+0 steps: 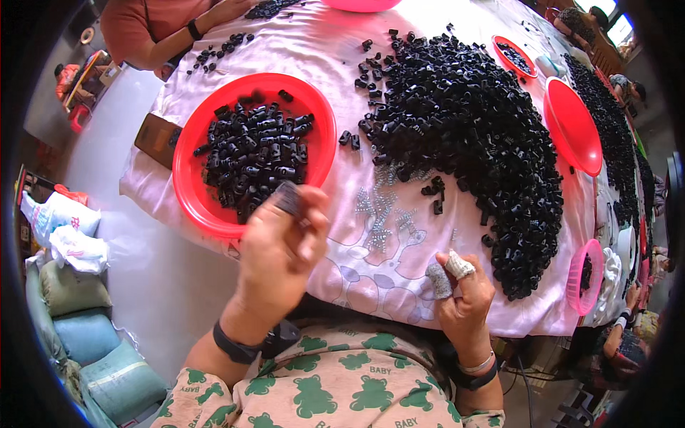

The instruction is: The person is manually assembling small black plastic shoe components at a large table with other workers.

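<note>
Sacks (120, 378): stacked at far left, outer ends lost in the dark lens rim.
Brown case (152, 139): beside the basin, inner end hidden behind its rim; contents impossible to name.
Co-worker's arm (160, 53): bent across the upper left corner, cut off by the top edge; dark band at the wrist.
Red basin (325, 128): on the pink cloth (342, 64), near edge partly hidden behind the left hand.
Black parts (257, 157): heaped inside the basin, just beyond the left fingertips; lower layers buried, bottom of the basin mostly covered.
Left hand (278, 242): over the basin's near rim, fingers curled narrow toward the thumb; blurred dark-grey patch at the tips, black part or finger wrap impossible to tell.
Pink bowl (362, 4): sliced by the top edge.
Springs (382, 207): strewn thin and silvery between both hands, single coils hard to separate; nearest one just above the right fingertips.
Right hand (467, 296): at the table's near edge, thumb in grey wrap, forefinger in white, tips close together; grip on anything too small to make out.
Black pile (460, 107): sweeps around beyond and to the right of the right fingers, well apart from the left.
Red bowl (573, 128): tilted beside the pile.
Pink basket (594, 274): dark contents, mostly hidden by the wall.
</note>
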Demonstrator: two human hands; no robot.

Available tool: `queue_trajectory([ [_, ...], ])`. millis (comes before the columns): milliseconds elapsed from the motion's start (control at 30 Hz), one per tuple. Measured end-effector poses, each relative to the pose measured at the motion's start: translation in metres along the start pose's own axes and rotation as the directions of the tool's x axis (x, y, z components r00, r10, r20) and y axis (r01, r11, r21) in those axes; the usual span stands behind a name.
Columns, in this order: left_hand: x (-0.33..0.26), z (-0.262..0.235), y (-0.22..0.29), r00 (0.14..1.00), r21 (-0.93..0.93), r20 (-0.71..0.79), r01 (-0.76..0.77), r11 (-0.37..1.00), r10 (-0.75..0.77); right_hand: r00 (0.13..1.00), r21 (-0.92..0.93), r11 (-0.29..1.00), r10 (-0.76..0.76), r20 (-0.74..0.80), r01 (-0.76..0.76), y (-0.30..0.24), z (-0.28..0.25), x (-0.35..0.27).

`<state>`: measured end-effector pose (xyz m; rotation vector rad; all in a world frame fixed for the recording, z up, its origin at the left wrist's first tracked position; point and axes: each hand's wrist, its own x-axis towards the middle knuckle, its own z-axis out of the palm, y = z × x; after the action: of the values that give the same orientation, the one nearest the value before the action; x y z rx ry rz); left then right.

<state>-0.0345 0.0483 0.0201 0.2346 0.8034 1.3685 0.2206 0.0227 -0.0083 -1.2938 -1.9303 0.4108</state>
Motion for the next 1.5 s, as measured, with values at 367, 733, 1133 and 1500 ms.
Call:
queue_trajectory([
  [367,-0.011,0.007,-0.041,0.948,0.508,0.097,0.215,0.834,-0.304,0.992,-0.079,0.99,0.12,0.034,-0.117,0.003,-0.014,0.038],
  [733,-0.006,0.003,-0.04,0.942,0.533,0.133,0.193,0.824,-0.307,0.975,-0.371,0.927,0.037,0.218,0.048,0.009,0.001,0.068],
  [1133,-0.01,0.006,-0.042,0.943,0.57,0.126,0.187,0.8,-0.31,0.978,-0.1,0.988,0.129,0.162,-0.114,-0.004,-0.008,0.051],
  [1500,-0.016,0.006,-0.049,0.906,0.531,0.332,0.049,0.846,-0.261,0.969,0.138,0.99,-0.006,0.247,-0.029,-0.04,-0.004,0.026],
])
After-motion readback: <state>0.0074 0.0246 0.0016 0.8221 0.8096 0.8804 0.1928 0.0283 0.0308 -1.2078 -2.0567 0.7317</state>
